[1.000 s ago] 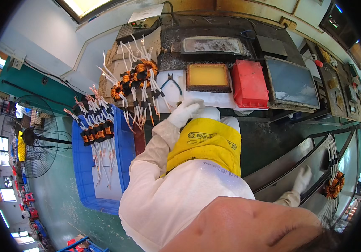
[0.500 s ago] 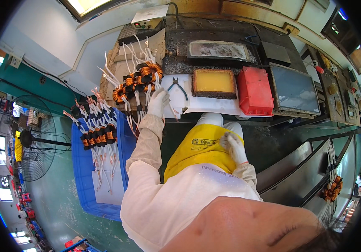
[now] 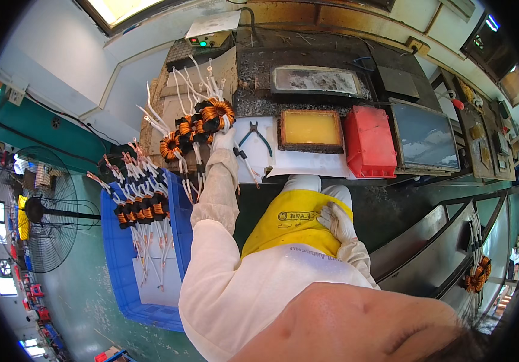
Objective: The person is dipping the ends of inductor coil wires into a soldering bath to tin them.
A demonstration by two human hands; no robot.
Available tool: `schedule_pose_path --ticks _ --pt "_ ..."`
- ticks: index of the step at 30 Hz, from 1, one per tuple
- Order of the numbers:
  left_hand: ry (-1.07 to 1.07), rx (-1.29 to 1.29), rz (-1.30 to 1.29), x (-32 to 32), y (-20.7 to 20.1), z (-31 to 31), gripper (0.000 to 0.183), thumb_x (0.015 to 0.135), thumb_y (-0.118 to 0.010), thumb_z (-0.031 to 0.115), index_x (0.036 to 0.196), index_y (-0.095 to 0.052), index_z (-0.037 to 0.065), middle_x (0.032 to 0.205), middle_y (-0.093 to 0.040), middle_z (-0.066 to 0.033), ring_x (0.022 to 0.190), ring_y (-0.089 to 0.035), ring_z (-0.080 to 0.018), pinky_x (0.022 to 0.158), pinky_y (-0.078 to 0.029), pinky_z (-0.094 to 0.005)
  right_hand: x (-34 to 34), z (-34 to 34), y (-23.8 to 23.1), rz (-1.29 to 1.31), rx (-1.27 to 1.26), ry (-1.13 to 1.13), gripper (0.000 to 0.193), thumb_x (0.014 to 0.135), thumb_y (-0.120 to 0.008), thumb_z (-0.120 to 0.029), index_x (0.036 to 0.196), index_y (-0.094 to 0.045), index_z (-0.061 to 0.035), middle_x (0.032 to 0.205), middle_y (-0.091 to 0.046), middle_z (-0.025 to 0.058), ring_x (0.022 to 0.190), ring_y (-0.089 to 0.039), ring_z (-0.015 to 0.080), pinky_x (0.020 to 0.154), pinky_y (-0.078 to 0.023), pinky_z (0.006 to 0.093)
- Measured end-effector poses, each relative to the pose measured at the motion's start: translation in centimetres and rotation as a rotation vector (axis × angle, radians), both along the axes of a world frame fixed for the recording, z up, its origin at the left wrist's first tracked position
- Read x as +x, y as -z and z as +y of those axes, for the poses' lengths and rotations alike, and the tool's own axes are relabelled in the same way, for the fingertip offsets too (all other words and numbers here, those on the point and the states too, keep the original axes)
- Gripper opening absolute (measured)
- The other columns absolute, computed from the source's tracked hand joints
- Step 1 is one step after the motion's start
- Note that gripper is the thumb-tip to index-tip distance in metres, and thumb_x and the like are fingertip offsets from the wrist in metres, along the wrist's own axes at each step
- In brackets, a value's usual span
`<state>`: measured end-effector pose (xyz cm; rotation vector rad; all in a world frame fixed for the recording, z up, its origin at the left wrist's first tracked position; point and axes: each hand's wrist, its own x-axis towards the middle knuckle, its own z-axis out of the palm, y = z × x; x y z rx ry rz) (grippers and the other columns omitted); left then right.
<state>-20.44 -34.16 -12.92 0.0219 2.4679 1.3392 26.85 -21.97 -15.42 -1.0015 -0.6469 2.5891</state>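
Note:
My left hand (image 3: 224, 140), in a white glove, is at the right end of a row of copper-wound ring coils. Its fingers close at the lower edge of the rightmost ring coil (image 3: 216, 114); that coil partly hides them. White leads with lugs rise behind the coils, and a black-sleeved white lead (image 3: 245, 159) hangs beside my wrist. To the right of this hand, pliers (image 3: 256, 139) with dark green handles lie on white paper. My right hand (image 3: 337, 222), also gloved, rests flat on the yellow apron (image 3: 289, 220), fingers stretched out and holding nothing.
A blue crate (image 3: 114, 259) with more coils stands left of the bench, near a floor fan (image 3: 35, 210). Along the bench are a tray of yellow material (image 3: 311, 130), a red box (image 3: 370, 142) and a dark glass-topped tray (image 3: 425, 136). Another coil (image 3: 477, 274) hangs at right.
My left hand has moved forward, up against the rightmost ring coil. My right hand's fingers have straightened on the apron. The view has shifted slightly.

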Motion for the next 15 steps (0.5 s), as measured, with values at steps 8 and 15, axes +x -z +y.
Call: schedule_pose_path --ticks 8,15 --pt "-0.066 -0.102 -0.082 -0.6 -2.3 2.1 0.054 0.068 -0.07 0.035 0.108 -0.066 -0.002 0.104 -0.067 -0.0208 0.101 -0.065 -0.0353 0.087 -0.05 -0.0407 0.0 0.1 -0.1 0.022 -0.014 0.015 0.04 0.101 -0.052 -0.024 0.133 -0.044 -0.0021 0.112 -0.061 0.0161 0.093 -0.066 0.025 0.085 -0.058 0.0393" --pt "0.116 0.246 -0.15 0.1 -8.3 2.1 0.021 0.069 -0.069 0.016 0.075 -0.06 -0.001 0.061 -0.055 -0.0068 0.049 -0.052 -0.0194 0.048 -0.041 -0.0329 0.5 -0.1 0.3 0.057 -0.011 0.05 0.042 0.101 -0.053 -0.024 0.134 -0.043 -0.0008 0.115 -0.061 0.0175 0.095 -0.067 0.0252 0.085 -0.058 0.0386"
